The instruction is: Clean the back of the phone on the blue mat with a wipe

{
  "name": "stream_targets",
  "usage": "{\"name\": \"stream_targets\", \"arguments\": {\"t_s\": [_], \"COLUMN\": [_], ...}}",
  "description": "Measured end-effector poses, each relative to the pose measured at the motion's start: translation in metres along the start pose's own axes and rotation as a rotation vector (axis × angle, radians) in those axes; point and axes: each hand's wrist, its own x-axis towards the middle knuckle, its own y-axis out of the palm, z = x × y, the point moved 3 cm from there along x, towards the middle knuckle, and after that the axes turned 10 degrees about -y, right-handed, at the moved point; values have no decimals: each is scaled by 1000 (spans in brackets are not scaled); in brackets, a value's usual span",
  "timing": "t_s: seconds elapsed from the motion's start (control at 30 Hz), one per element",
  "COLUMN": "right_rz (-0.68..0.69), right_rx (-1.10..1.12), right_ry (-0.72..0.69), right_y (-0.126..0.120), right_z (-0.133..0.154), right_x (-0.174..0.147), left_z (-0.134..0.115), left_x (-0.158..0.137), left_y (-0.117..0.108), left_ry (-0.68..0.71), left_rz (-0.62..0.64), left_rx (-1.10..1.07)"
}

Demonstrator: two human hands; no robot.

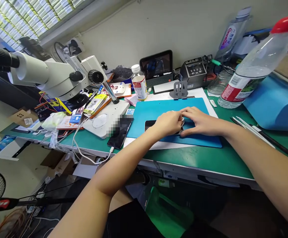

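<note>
A dark phone-like device (150, 124) with a pale edge lies flat on the blue mat (144, 110), its right part covered by my hands. My left hand (169, 122) is closed above it, fingers curled down; what they pinch is hidden. My right hand (199, 121) curves round the device's right end, thumb at the near corner and fingers on the far side, touching my left hand. A small white piece (182, 121) shows between the two hands; its kind is not clear.
A microscope (59, 76) stands left, with a black phone (120, 132) beside its base. Behind the mat are a drink bottle (139, 82), a grey stand (180, 90) and a small screen (156, 66). A large water bottle (253, 69) and tweezers (254, 130) are right.
</note>
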Motion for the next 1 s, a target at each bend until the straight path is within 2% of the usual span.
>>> {"name": "stream_targets", "arguments": {"t_s": [0.07,0.27,0.33,0.4,0.47,0.67,0.77,0.87,1.0], "right_rz": [4,6,11,15,12,-14,-22,-20,-10], "right_rx": [1,25,33,32,24,-7,-3,-9,-1], "right_ry": [7,27,26,22,17,16,3,-2,7], "right_y": [0,-2,-2,-2,-2,-1,0,0,-1], "right_z": [0,2,2,2,2,0,0,0,0], "right_x": [0,-2,-2,-2,-2,1,1,1,0], "left_z": [14,87,98,97,84,13,-7,5,56], "left_x": [-7,-52,-60,-60,-52,-8,-1,-8,-32], "left_y": [-4,-31,-37,-37,-32,-7,-1,-6,-25], "left_ry": [-22,-145,-166,-169,-156,-72,-34,-44,-128], "left_rz": [-13,-68,-80,-87,-87,-48,-23,-14,-39], "left_rx": [0,37,53,68,78,63,45,41,64]}}
